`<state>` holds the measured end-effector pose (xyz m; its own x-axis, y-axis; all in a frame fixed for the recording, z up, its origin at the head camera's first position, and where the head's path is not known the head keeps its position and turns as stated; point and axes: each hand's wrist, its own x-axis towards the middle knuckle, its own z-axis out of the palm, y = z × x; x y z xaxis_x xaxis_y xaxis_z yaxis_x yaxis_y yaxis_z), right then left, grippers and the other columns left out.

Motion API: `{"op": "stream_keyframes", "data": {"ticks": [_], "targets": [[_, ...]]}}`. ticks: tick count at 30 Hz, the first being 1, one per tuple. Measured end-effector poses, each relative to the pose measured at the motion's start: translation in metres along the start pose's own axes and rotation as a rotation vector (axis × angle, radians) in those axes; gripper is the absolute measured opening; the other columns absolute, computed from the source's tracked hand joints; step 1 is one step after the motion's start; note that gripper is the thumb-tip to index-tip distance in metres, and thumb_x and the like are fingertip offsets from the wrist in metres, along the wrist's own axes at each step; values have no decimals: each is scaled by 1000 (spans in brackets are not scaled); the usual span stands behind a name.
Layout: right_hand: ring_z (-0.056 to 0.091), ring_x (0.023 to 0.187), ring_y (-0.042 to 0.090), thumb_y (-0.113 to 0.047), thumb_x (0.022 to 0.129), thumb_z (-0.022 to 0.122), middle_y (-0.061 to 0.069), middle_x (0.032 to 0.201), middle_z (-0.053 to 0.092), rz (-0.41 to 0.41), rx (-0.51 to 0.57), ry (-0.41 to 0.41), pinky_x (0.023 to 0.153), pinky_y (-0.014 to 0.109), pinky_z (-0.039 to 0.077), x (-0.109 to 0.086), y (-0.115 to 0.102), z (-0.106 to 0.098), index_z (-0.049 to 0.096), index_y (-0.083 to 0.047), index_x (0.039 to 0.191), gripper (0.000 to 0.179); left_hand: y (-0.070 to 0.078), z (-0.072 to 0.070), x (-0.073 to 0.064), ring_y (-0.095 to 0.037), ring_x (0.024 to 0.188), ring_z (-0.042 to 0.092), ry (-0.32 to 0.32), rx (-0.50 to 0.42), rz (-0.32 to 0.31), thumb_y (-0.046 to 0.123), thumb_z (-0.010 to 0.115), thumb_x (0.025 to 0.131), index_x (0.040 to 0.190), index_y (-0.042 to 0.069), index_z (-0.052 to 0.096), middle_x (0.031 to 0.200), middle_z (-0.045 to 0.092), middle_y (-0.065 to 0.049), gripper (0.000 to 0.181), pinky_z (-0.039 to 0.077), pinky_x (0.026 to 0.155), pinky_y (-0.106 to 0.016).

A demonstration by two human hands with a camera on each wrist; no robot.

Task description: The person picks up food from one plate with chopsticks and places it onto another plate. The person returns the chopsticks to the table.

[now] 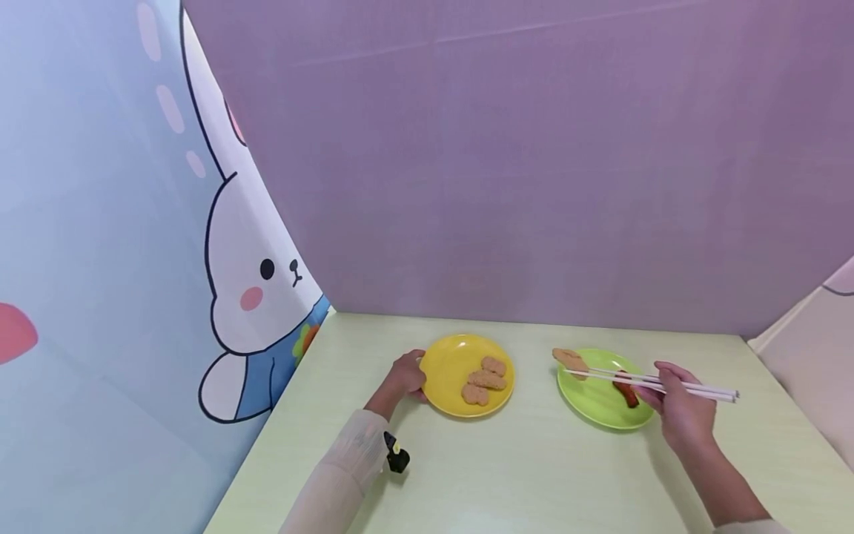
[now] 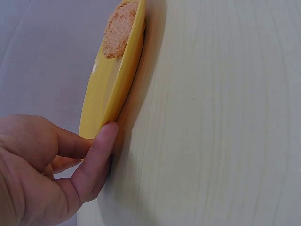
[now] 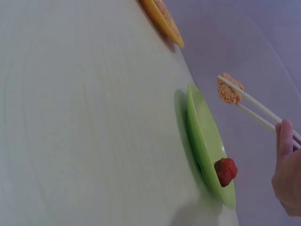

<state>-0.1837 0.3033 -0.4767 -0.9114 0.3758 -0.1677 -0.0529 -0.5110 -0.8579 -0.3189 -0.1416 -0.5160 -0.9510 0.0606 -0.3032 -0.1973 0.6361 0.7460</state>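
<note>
1. While my left hand (image 1: 405, 374) pinches the rim of the round, glossy yellow plate (image 1: 440, 371), three golden-brown, crumb-coated pieces (image 1: 487, 380) lie on it.
2. My right hand (image 1: 687, 408) grips the slim white chopsticks (image 1: 710, 390); their tips hold a longish golden-brown piece (image 1: 569, 360) in the air near the left edge of the round, light-green plate (image 1: 600, 411), where a dark-red piece (image 1: 627, 391) lies.
3. Uneven tip pressure could, I judge, let the held piece twist loose and drop onto the pale, wood-grained surface (image 1: 534, 475).
4. A sudden left-hand tug might slide the yellow plate's pieces.

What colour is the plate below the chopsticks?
The plate is light green, clearest in the head view.
</note>
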Motion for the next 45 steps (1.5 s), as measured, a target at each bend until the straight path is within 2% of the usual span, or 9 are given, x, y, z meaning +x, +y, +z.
{"op": "stream_keyframes", "data": {"ticks": [10, 18, 30, 33, 40, 45], "targets": [[78, 71, 21, -15, 104, 55, 7, 82, 75, 21, 15, -58, 64, 28, 66, 0, 6, 17, 72, -16, 98, 18, -2, -1, 2, -16, 54, 66, 0, 4, 15, -14, 54, 79, 153, 9, 43, 143, 52, -25, 78, 61, 49, -28], [75, 66, 16, -11, 105, 52, 5, 79, 74, -2, 5, -96, 63, 25, 65, 3, 17, 33, 74, -16, 95, 24, -2, -1, 4, -16, 56, 67, 1, 2, 1, -14, 55, 81, 153, 10, 43, 140, 54, -25, 77, 62, 50, -28], [73, 63, 13, -15, 106, 50, 2, 81, 71, 18, -37, -125, 65, 23, 65, -2, 42, 64, 71, -18, 97, 23, -3, -2, 1, -15, 55, 66, 6, 12, -7, -14, 56, 81, 153, 10, 43, 136, 56, -25, 78, 61, 49, -27], [72, 62, 13, -16, 106, 52, 2, 82, 71, 26, -49, -121, 66, 22, 65, -4, 47, 72, 71, -19, 97, 22, -4, -2, 2, -16, 55, 66, 6, 7, -9, -14, 56, 80, 153, 10, 43, 132, 59, -26, 78, 61, 49, -28], [73, 62, 15, -14, 105, 53, 3, 79, 70, 44, -69, -58, 66, 25, 65, -6, 57, 89, 68, -17, 101, 16, -2, -1, 4, -17, 55, 66, 10, -14, -1, -15, 56, 79, 152, 10, 44, 140, 54, -24, 78, 62, 49, -28], [73, 62, 14, -15, 104, 54, 1, 77, 69, 53, -96, -47, 66, 25, 65, -6, 66, 98, 63, -16, 102, 9, 2, -2, 1, -18, 54, 67, 10, -28, 4, -16, 56, 78, 152, 9, 44, 133, 58, -27, 80, 62, 49, -29]]}}
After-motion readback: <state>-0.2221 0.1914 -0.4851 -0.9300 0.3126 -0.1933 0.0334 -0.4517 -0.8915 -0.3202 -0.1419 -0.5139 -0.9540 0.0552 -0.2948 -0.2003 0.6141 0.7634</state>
